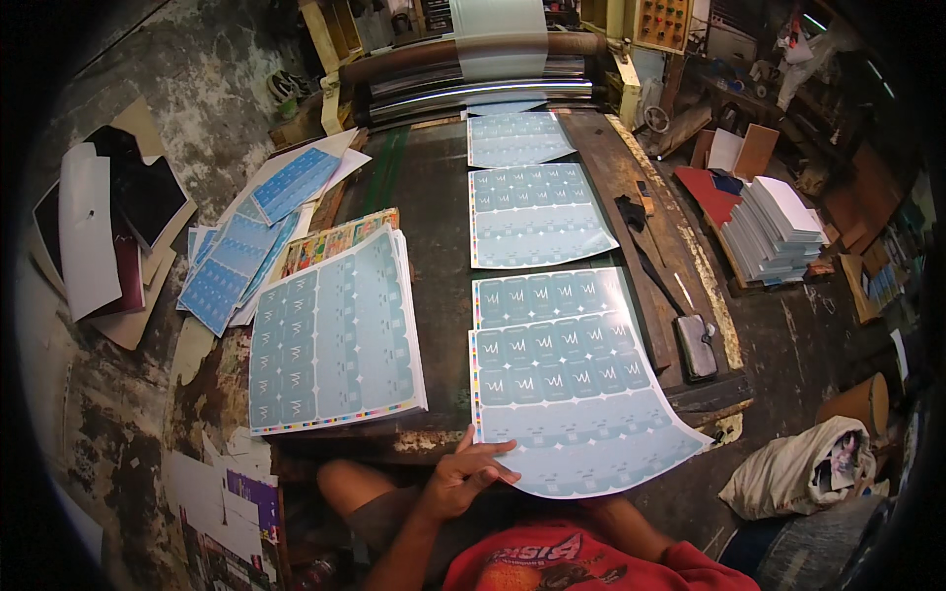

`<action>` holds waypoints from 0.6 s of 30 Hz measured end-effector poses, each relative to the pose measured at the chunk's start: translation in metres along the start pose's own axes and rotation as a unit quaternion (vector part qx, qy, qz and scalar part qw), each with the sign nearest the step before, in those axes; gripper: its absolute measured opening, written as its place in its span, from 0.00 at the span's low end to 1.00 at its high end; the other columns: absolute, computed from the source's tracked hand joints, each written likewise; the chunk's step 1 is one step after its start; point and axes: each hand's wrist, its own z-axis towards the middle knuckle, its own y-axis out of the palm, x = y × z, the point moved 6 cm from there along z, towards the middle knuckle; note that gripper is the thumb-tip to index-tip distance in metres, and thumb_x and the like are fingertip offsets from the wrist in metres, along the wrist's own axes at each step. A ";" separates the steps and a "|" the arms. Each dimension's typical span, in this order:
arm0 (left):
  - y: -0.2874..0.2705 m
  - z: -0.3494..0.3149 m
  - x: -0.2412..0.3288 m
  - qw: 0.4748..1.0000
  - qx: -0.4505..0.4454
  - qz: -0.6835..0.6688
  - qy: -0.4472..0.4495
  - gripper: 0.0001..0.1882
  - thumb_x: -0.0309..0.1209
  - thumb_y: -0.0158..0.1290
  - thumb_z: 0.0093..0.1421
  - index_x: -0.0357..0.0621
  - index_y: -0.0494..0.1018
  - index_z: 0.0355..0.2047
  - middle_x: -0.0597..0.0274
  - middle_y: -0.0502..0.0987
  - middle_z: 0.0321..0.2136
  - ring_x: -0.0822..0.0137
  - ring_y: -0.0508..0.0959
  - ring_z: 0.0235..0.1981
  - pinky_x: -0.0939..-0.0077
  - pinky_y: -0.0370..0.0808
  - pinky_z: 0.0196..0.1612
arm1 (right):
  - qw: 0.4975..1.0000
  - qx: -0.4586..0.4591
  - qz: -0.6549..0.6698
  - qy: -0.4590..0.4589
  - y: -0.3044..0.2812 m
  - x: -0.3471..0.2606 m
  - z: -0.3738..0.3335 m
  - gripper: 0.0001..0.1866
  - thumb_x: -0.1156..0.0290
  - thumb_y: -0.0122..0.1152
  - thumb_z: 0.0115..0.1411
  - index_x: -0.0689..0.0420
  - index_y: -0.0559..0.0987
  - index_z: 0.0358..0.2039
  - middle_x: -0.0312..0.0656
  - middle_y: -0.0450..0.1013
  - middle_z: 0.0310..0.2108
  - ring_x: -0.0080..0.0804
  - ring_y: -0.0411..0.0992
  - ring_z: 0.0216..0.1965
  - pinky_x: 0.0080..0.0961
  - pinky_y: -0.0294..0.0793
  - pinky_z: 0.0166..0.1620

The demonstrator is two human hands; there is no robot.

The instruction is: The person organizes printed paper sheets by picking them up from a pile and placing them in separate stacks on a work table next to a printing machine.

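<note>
A printed sheet (591,448) in pale blue-green, with rows of card-like panels, hangs over the near edge of the dark table and bends down toward me. My left hand (465,480) is closed on its near left corner, some fingers lying over the top. My right forearm (631,522) passes under the sheet, which hides the right hand. Beyond, a second sheet (537,222) and a third sheet (517,138) lie in line, leading back to the roller machine (483,89). To the left stands a stack of similar sheets (335,335), its top one slightly curled.
Blue printed sheets (241,251) lie loosely at the far left of the table (434,295). On the right rest a dark metal block (697,347) and a brush-like tool (645,197). Off the table's right side are a stack of white-edged boards (774,231) and a pale sack (798,468).
</note>
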 end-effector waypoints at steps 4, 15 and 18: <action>-0.002 0.005 -0.011 1.000 0.020 0.001 -0.006 0.24 0.50 0.44 0.68 0.48 0.81 0.29 0.63 0.84 0.32 0.57 0.73 0.58 0.43 0.31 0.68 | 0.999 0.031 0.010 -0.020 -0.001 0.005 -0.003 0.28 0.49 0.47 0.66 0.61 0.70 0.53 0.49 0.73 0.44 0.42 0.74 0.44 0.50 0.77 0.45; -0.012 0.029 -0.060 0.999 0.038 0.001 0.002 0.20 0.46 0.47 0.67 0.46 0.81 0.32 0.64 0.84 0.33 0.59 0.71 0.59 0.45 0.29 0.68 | 0.979 -0.191 0.013 0.067 0.013 -0.016 -0.032 0.25 0.70 0.57 0.62 0.60 0.63 0.58 0.50 0.71 0.47 0.43 0.74 0.45 0.51 0.76 0.49; -0.010 0.025 -0.063 1.000 0.010 0.027 -0.005 0.20 0.45 0.47 0.67 0.45 0.81 0.33 0.63 0.83 0.35 0.59 0.70 0.60 0.45 0.31 0.68 | 0.980 -0.148 0.065 0.115 0.008 -0.013 -0.030 0.23 0.67 0.56 0.63 0.62 0.64 0.55 0.52 0.73 0.41 0.41 0.75 0.38 0.45 0.76 0.46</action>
